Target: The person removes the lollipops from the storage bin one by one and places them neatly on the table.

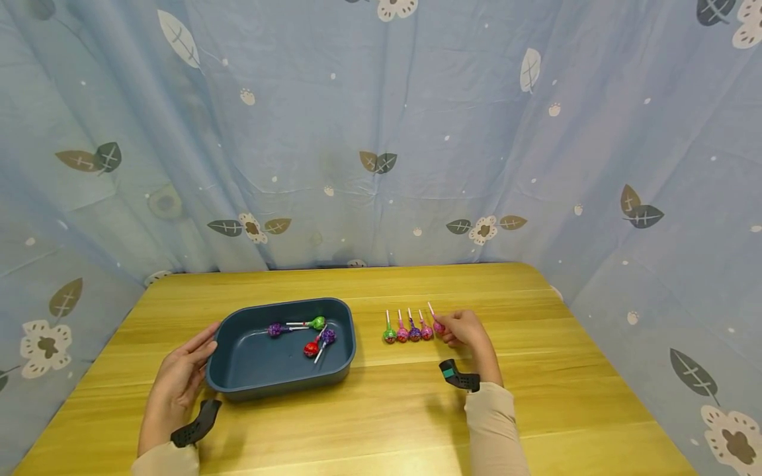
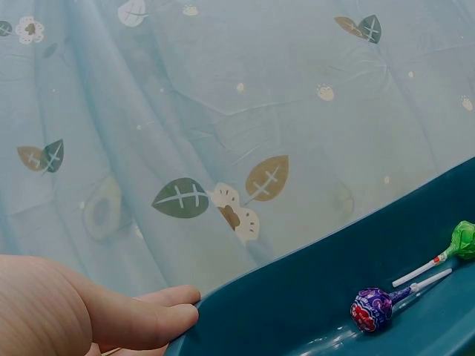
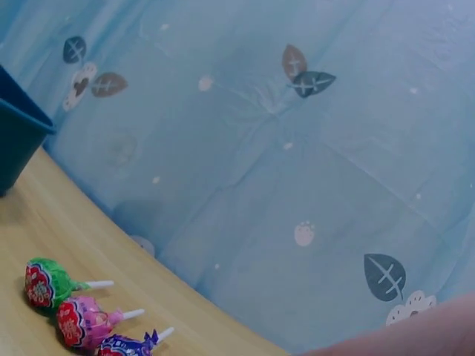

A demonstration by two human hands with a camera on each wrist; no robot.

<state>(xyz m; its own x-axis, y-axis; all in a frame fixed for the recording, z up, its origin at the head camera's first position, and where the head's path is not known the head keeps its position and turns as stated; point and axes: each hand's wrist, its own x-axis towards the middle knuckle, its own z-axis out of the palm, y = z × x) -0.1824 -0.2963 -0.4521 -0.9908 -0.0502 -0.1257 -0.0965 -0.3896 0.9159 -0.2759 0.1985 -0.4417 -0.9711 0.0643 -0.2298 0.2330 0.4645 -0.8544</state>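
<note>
On the table, a dark blue rectangular bin holds several lollipops: two purple ones, a green one and a red one. My left hand touches the bin's left edge, its fingers and thumb against the rim. To the right of the bin, a row of lollipops has a green one, a pink one, a purple one and another pink one. At the row's right end my right hand pinches a pink lollipop by its wrapped head, stick pointing away.
The wooden table has its far edge against a blue patterned curtain, which also hangs along both sides. A black wrist band sits on the left wrist and another band on the right.
</note>
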